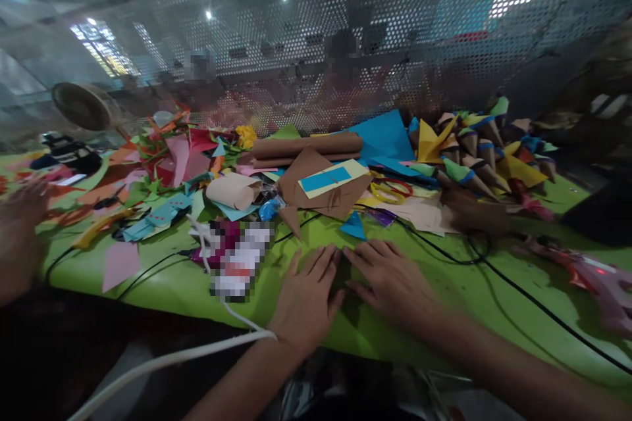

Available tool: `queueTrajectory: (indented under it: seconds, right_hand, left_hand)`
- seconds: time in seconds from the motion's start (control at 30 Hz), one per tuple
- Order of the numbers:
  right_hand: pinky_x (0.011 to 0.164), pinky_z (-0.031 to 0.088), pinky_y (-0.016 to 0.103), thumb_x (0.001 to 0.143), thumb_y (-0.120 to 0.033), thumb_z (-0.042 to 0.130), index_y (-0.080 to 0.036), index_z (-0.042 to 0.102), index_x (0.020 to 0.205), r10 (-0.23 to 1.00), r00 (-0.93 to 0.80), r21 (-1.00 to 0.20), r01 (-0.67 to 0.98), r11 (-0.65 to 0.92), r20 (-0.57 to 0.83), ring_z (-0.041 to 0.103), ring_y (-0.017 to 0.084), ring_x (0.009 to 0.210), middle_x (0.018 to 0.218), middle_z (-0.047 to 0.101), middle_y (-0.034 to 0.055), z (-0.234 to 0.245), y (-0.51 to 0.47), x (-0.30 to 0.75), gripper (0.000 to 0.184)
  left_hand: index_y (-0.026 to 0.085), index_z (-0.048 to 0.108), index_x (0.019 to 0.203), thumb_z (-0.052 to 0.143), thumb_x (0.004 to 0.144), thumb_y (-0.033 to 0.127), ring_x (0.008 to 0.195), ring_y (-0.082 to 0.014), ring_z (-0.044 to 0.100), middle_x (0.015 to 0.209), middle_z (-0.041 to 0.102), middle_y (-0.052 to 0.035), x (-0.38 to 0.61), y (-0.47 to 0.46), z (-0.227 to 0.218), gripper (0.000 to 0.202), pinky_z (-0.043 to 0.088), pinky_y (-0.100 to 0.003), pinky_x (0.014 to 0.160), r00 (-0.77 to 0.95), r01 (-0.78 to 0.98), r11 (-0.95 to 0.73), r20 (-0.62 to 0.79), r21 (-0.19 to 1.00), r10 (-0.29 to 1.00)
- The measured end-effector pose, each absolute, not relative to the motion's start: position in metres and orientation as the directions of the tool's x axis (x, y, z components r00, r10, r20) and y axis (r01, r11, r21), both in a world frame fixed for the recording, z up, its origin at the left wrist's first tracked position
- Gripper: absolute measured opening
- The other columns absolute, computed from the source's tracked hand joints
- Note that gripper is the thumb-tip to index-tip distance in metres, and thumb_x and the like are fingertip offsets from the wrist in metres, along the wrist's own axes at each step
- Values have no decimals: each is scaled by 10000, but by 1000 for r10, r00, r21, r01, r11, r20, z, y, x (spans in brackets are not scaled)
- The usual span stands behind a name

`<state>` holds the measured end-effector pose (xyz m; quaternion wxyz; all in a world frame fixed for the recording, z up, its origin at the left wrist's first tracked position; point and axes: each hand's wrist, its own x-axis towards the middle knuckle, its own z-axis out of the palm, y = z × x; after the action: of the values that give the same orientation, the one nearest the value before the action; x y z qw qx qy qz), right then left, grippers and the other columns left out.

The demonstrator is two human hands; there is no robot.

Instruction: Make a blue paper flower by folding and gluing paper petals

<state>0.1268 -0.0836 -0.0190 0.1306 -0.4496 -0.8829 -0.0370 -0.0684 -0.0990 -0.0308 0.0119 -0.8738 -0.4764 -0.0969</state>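
My left hand (307,297) and my right hand (390,284) lie close together at the front of the green table (429,342), palms down with fingers stretched out. Their fingertips almost meet over a small dark patch that may be paper or shadow; I cannot tell. Just beyond them is a blue paper triangle (353,226). Behind it, a cream strip with a blue rectangle (326,177) rests on brown paper (301,174). To the left of my left hand lies a blurred-out pale rectangle (244,262). A white cord (172,362) runs across my left wrist.
Another person's hand (20,237) is at the far left, near a yellow glue gun (103,227). A pink glue gun (595,283) lies right, black cable (533,302) nearby. Yellow-handled scissors (388,194), brown rolls (306,145), paper cones (474,145) and colourful scraps (172,158) fill the back.
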Motion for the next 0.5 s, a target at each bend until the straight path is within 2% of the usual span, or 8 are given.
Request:
queueTrajectory:
  seconds: [0.1, 0.17, 0.3, 0.43, 0.5]
  right_hand:
    - [867, 423, 419, 868, -339, 683, -141, 579, 1275, 768, -572, -65, 788, 612, 289, 559, 282, 1008, 1067, 667, 98, -21, -88, 126, 464]
    - [858, 421, 419, 878, -339, 671, -151, 594, 1257, 775, -565, -58, 796, 602, 283, 562, 280, 999, 1057, 668, 95, -21, -84, 126, 430]
    - [838, 423, 427, 898, -368, 649, -153, 642, 1174, 805, -537, -39, 826, 563, 253, 567, 289, 981, 1024, 674, 104, -20, -74, 127, 350]
    - [865, 419, 420, 856, -373, 704, -134, 599, 1262, 781, -556, -57, 803, 593, 285, 559, 286, 997, 1065, 673, 97, -22, -82, 125, 484]
    - [866, 420, 421, 855, -362, 703, -146, 591, 1284, 769, -572, -58, 791, 609, 286, 560, 285, 990, 1053, 672, 87, -24, -84, 125, 493]
  left_hand:
    - [155, 379, 1474, 382, 998, 405, 1408, -262, 392, 1546, 405, -75, -73, -105, -36, 537, 277, -560, 1158, 545, 824, -562, 173, 73, 821]
    - [183, 353, 1487, 362, 1008, 402, 1415, -247, 383, 1552, 398, -54, -73, -101, -36, 526, 261, -574, 1163, 541, 825, -559, 170, 78, 823]
    - [189, 443, 1431, 349, 1016, 405, 1392, -240, 415, 1518, 455, -51, -67, -88, -31, 477, 228, -568, 1179, 503, 844, -524, 173, 110, 847]
    - [179, 380, 1473, 382, 1000, 420, 1417, -249, 380, 1544, 412, -53, -72, -97, -39, 530, 204, -566, 1188, 517, 833, -540, 180, 116, 837]
    - [193, 332, 1499, 391, 997, 422, 1434, -244, 354, 1564, 377, -49, -77, -103, -43, 555, 181, -554, 1199, 530, 824, -555, 189, 114, 826]
